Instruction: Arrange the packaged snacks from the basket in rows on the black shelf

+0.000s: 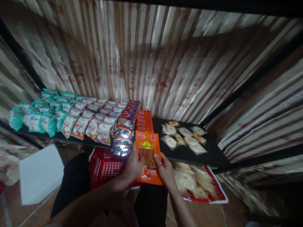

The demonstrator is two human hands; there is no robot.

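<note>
An orange snack packet (150,175), with brown sticks showing through its window, is gripped at both sides by my hands. My left hand (134,165) closes on its left edge, and my right hand (165,170) holds the right edge with the thumb on the front. Just behind it, a row of matching orange packets (144,121) stands on the black shelf (163,123). Left of that row are dark red and silver packets (124,135). To the right lie clear-wrapped round white wafers (170,141) with small yellow packs (199,138) among them.
White striped snack bags (92,129) and teal bags (48,123) fill the shelf's left side. Below it are a red basket (106,167) and another basket holding wrapped wafers (187,179). A white box (41,173) sits on the floor at left. Wrinkled printed sheeting (146,63) hangs behind.
</note>
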